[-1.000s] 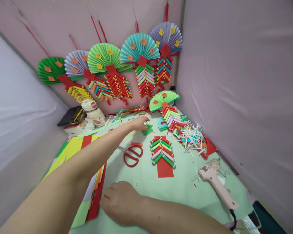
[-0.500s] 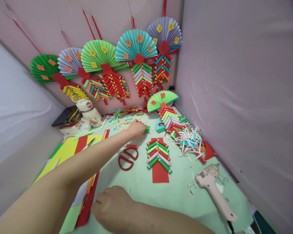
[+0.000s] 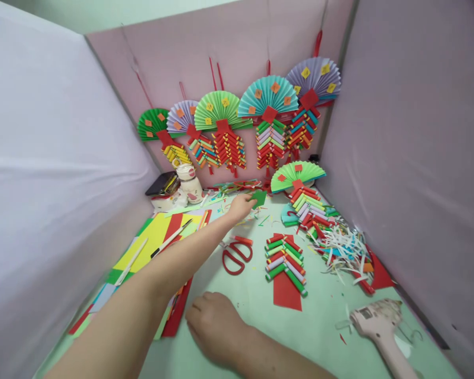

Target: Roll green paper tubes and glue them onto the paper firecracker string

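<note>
My left hand (image 3: 242, 207) reaches toward the back of the table, its fingers pinched on a small green paper square (image 3: 259, 198). Nearer to me, my right hand (image 3: 215, 323) rests on the table in a loose fist, and nothing shows in it. Red-handled scissors (image 3: 237, 257) lie between the hands, beside a small orange-red paper roll (image 3: 242, 240). To the right is a red paper strip (image 3: 287, 296) bearing slanted rows of red, green and lilac paper rolls (image 3: 285, 259) in a chevron pattern.
Pleated fan decorations (image 3: 267, 97) hang along the back wall. A pile of shredded paper (image 3: 343, 245) and a glue gun (image 3: 379, 323) lie on the right. Coloured paper sheets (image 3: 142, 247) with a pen (image 3: 171, 239) cover the left side, before a white bottle (image 3: 190, 184).
My left hand has lifted the green paper square, which now shows more fully. The view has shifted, so the table's contents appear farther right. My right hand stays closed on the table.
</note>
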The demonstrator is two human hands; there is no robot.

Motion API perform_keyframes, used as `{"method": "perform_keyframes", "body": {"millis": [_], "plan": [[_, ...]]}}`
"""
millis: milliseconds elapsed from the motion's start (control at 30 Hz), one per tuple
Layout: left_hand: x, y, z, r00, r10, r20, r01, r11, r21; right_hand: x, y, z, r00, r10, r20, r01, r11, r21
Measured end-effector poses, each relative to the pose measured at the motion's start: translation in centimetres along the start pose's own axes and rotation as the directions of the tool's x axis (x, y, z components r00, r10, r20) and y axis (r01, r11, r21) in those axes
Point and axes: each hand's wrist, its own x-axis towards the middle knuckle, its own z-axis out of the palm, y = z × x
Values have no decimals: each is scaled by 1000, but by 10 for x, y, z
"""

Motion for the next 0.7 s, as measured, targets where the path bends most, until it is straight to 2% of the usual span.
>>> {"method": "perform_keyframes", "body": {"millis": [100,200,333,433,500,567,633,700], "plan": [[-8,-4,-13,990,-143,0,137,947,-291,0,-1,-3,1000,11,6,-11,1000,-1],[-23,-9,-27,974,-219,59,217,825,-522,1,-2,-7,1000,21,23,-21,1000,-3],[-48,-15,-44,954,-271,129,282,661,-696,2,-3,-11,999,31,45,-31,1000,4],[-67,-23,-53,943,-310,124,292,584,-757,2,-5,-13,996,53,66,-54,998,16],[-80,-28,-58,940,-331,87,272,568,-777,3,-4,-13,994,91,60,-92,996,10],[-96,-34,-65,940,-340,25,231,582,-780,4,-1,-16,983,181,16,-180,983,-23],[-116,-39,-74,940,-337,-57,174,617,-767,6,7,-21,953,298,-47,-301,951,-68],[-137,-43,-81,931,-331,-154,115,667,-736,7,16,-26,904,415,-101,-425,898,-115]]}}
